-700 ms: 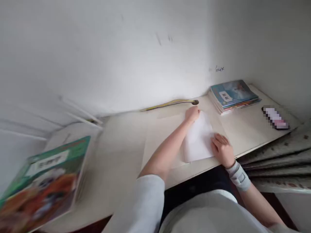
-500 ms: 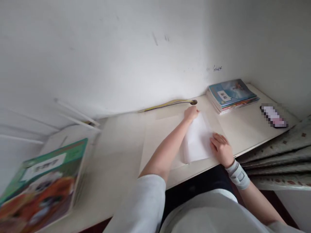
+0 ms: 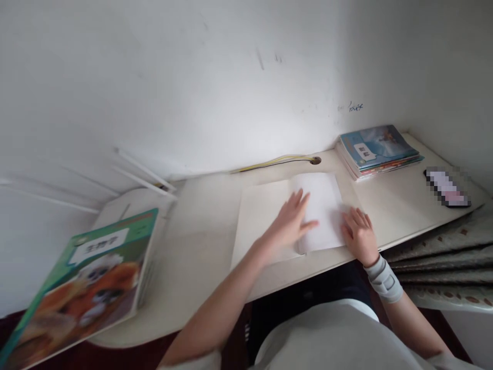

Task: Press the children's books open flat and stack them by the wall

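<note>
A folded white sheet of paper lies on a larger cream sheet on the pale desk. My left hand lies flat with fingers spread across the white sheet's left fold edge. My right hand, a grey band on its wrist, presses flat on the sheet's lower right corner with fingers stretched out.
A stack of colourful books sits at the desk's back right by the wall. A blurred dark phone-like object lies at the far right. A green and orange book tilts at the left. A cable hole is near the wall.
My left hand has drawn back from the paper's far top corner to its near left edge and now lies flat. The right hand has stayed on the paper.
</note>
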Motion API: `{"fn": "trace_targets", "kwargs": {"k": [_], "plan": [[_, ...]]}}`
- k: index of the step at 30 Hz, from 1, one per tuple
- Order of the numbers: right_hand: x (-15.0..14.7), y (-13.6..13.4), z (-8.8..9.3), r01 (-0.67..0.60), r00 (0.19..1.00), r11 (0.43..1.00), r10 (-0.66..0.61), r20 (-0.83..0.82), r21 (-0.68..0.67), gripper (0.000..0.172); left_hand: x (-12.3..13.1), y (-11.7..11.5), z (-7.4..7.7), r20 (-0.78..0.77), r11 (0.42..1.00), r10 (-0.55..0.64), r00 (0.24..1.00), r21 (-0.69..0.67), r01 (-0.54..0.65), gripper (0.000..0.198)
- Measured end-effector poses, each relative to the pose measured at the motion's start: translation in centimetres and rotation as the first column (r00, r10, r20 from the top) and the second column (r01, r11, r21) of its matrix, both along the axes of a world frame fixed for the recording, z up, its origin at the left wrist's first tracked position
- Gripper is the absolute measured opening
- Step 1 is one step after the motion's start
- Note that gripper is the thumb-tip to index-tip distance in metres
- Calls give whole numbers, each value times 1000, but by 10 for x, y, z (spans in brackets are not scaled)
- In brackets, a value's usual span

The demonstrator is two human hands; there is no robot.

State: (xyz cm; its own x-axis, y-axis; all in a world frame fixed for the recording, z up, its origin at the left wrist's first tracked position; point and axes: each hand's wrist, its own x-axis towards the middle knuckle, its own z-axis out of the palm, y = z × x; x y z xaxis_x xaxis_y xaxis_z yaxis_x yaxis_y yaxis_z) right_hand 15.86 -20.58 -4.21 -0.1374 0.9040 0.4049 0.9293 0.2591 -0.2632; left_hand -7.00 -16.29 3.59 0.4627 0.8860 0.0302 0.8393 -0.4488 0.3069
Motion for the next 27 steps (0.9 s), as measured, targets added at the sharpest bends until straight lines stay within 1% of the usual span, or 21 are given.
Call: {"fn": "trace_targets", "kwargs": {"k": [2,3,4,6,8,10,14,16,20,24,27], "plan": [[5,2,-3,-8,1000,1000,8,30,-19,36,-15,-48,-20,29,999,-40,999,-18,40,79],[9,5,-4,-27,999,999,28,40,-31,37,-18,-66,-31,42,1000,-24,999,8,24,79],[13,8,-5,-49,998,998,51,46,-41,37,-19,-80,-41,46,999,-6,999,54,4,78],[21,15,-7,-93,994,994,95,53,-51,38,-13,-94,-58,48,985,16,999,168,-24,70],[28,21,-8,-130,990,991,132,57,-45,39,-4,-94,-67,37,961,24,999,276,-34,61],[32,24,-9,-159,985,987,161,62,-36,39,4,-88,-71,13,935,29,999,354,-32,56],[33,25,-9,-164,984,986,166,62,-36,40,17,-73,-76,-64,906,72,995,422,-38,54],[32,24,-8,-161,985,986,163,61,-35,40,21,-69,-80,-93,903,82,992,428,-35,55],[32,24,-8,-168,983,985,170,67,-31,41,25,-64,-84,-134,906,53,989,424,9,51],[33,24,-8,-186,980,982,188,58,-37,41,26,-61,-77,-194,923,-3,981,377,77,45],[33,23,-7,-193,979,980,196,60,-47,41,31,-59,-69,-219,941,0,976,331,74,42]]}}
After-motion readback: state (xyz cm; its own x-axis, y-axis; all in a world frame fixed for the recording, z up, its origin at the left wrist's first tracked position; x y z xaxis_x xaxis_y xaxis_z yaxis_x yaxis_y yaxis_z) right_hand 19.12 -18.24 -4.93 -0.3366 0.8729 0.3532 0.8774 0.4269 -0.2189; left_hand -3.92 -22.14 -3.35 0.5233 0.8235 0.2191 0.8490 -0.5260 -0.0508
